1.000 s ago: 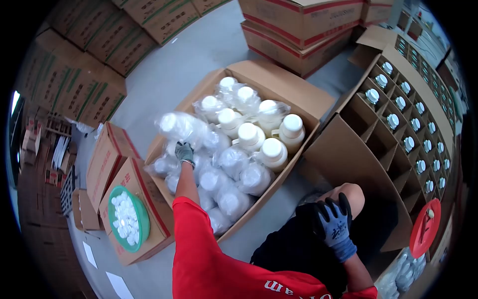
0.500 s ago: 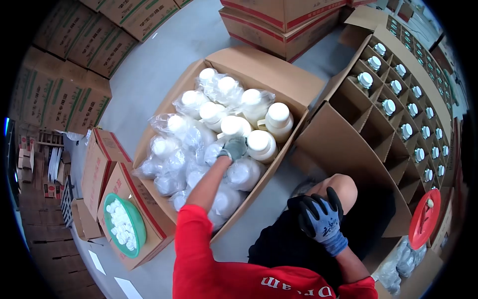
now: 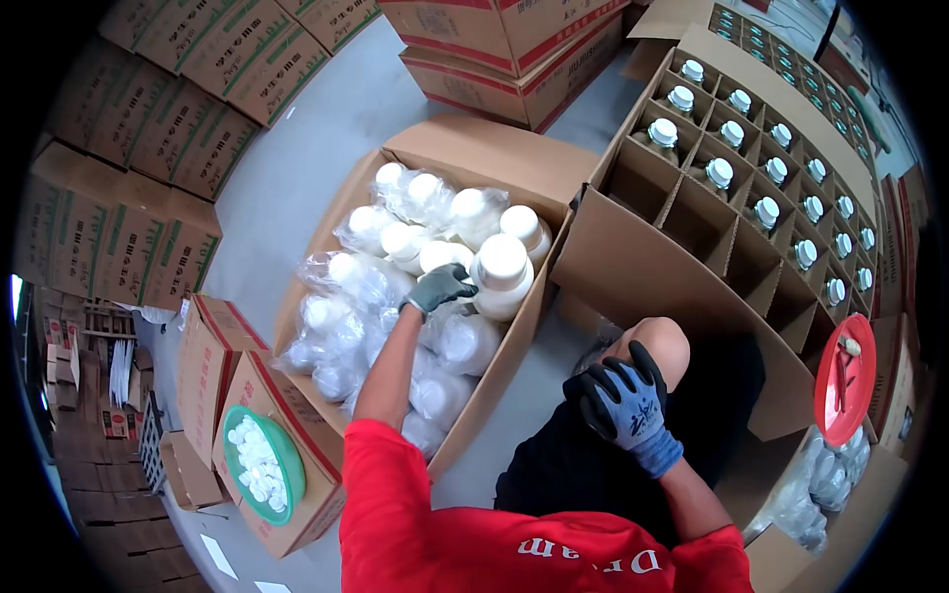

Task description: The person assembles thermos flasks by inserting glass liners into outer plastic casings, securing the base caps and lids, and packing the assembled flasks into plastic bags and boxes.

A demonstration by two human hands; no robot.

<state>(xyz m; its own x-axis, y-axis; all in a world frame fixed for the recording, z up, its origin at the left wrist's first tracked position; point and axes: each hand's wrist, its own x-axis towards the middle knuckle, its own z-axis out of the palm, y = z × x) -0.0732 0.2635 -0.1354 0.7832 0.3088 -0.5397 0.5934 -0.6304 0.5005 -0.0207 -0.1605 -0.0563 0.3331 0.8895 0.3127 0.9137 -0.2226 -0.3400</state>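
My left hand (image 3: 441,288), in a grey-green glove, is closed at the left side of a white jug (image 3: 502,279), seemingly at its handle. That jug stands higher than its neighbours at the right side of an open carton (image 3: 494,395). Around it are several more white-capped jugs (image 3: 401,243), many wrapped in clear plastic bags (image 3: 341,311). My right hand (image 3: 630,403), in a blue glove with black fingers, lies over my bent leg near the knee. Its fingers are apart and hold nothing.
A divided carton (image 3: 682,267) on the right holds several white-capped bottles (image 3: 720,174). A red dish (image 3: 828,415) sits by its near corner. On the left, a green basin (image 3: 294,465) of small white caps rests on a box. Stacked cartons (image 3: 148,178) line the back.
My left hand has closed at the jug on the right, which has risen toward the camera. My right hand stays on my leg. The whole view has shifted slightly.
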